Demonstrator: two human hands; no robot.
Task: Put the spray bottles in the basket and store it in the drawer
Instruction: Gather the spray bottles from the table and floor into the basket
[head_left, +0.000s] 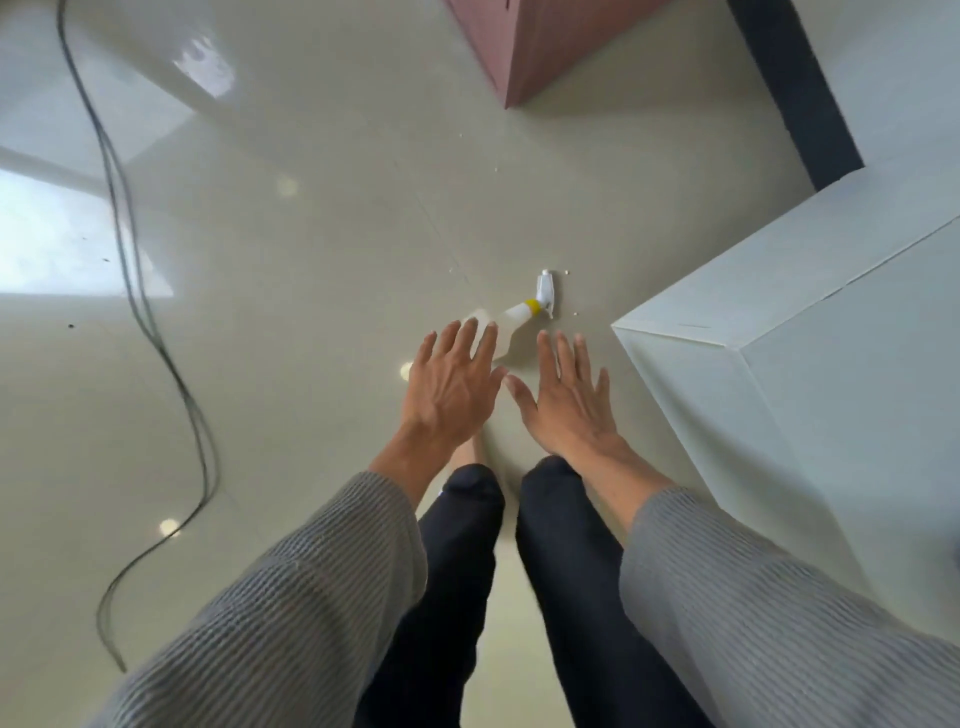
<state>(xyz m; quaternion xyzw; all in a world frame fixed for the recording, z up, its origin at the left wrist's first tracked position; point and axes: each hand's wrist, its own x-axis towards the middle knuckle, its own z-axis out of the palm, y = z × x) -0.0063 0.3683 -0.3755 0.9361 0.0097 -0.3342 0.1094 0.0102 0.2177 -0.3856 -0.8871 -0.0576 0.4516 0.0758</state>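
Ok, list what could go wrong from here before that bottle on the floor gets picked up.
1. The spray bottle lies on its side on the glossy floor; a clumsy touch from the open left hand or right hand could roll it away.
2. Bending down, the person might bump the white cabinet corner close on the right.
3. The loose black cable at left is a trip hazard.

I have both arms stretched forward and down, grey ribbed sleeves (291, 597) ending short of the wrists. My left hand (451, 387) is palm-down, fingers straight and slightly spread, holding nothing. My right hand (569, 402) lies flat beside it the same way, thumbs nearly touching, above my dark-trousered legs (566, 545)
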